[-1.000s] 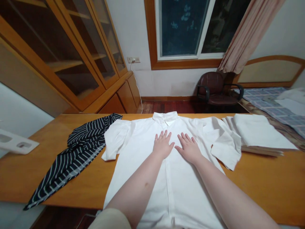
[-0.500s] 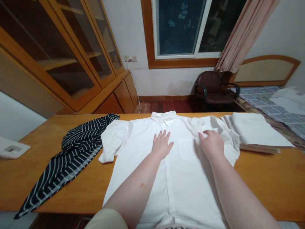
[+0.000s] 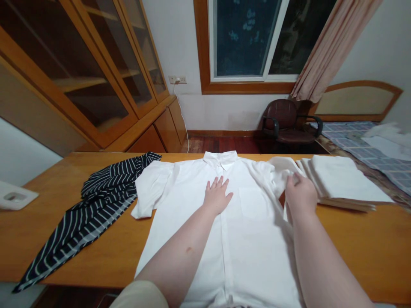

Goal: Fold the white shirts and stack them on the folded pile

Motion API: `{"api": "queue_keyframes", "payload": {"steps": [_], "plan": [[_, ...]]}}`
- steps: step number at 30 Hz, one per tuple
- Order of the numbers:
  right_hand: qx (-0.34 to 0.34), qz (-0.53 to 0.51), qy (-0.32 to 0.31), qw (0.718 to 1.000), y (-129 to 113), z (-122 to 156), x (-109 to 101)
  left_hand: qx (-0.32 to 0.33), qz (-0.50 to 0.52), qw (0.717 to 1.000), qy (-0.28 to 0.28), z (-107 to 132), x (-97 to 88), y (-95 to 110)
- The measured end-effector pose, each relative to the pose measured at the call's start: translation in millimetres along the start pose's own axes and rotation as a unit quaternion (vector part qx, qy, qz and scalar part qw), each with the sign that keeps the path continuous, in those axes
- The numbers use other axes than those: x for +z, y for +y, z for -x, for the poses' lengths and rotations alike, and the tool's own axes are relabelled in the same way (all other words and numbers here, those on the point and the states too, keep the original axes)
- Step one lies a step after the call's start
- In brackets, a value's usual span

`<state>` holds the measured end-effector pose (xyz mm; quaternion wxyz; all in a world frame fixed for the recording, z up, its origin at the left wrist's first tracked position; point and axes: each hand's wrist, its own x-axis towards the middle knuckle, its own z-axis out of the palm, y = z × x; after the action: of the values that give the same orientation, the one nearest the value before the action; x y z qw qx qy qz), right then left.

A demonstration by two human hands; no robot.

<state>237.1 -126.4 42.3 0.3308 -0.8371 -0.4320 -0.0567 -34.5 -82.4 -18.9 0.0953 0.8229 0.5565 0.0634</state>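
Observation:
A white short-sleeved shirt (image 3: pixel 244 231) lies spread face up on the wooden table (image 3: pixel 105 252), collar pointing away from me. My left hand (image 3: pixel 217 196) rests flat on its chest with the fingers spread. My right hand (image 3: pixel 300 194) is closed on the shirt's right sleeve (image 3: pixel 281 169), which is lifted and bunched off the table. The left sleeve (image 3: pixel 149 190) lies flat, pointing toward the striped cloth.
A black-and-white striped garment (image 3: pixel 86 214) lies crumpled at the left. A stack of folded white cloth (image 3: pixel 340 179) sits at the right. A white object (image 3: pixel 14 196) is at the table's left edge. Beyond are a glass-door cabinet (image 3: pixel 96 72), a chair (image 3: pixel 289 122) and a bed (image 3: pixel 375 145).
My right hand slid from the chest out to the right sleeve and took hold of it, lifting it. My left hand stayed in place.

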Motion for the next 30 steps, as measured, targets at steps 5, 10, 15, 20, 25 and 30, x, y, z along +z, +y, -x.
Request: {"api": "queue_keyframes", "payload": {"steps": [5,10,15,20,25,30], "plan": [[0.068,-0.326,-0.032,0.942,-13,6,-15,-0.002,0.014,1.0,-0.004,-1,0.3,0],[0.093,-0.547,-0.257,0.791,-29,23,-7,0.0,0.07,0.998,0.007,-2,-3.2,0],[0.009,-0.586,-0.45,0.674,-36,45,23,0.06,0.331,0.941,0.043,2,-15.4,-3],[-0.104,-0.446,-0.48,0.748,-34,51,33,0.17,0.516,0.837,-0.07,10,-23.1,-1],[-0.136,-0.272,-0.239,0.922,-30,39,24,0.14,0.501,0.847,-0.108,12,-21.4,4],[-0.072,-0.093,-0.096,0.988,-11,13,27,0.034,0.515,0.856,-0.016,3,-16.2,4]]}}
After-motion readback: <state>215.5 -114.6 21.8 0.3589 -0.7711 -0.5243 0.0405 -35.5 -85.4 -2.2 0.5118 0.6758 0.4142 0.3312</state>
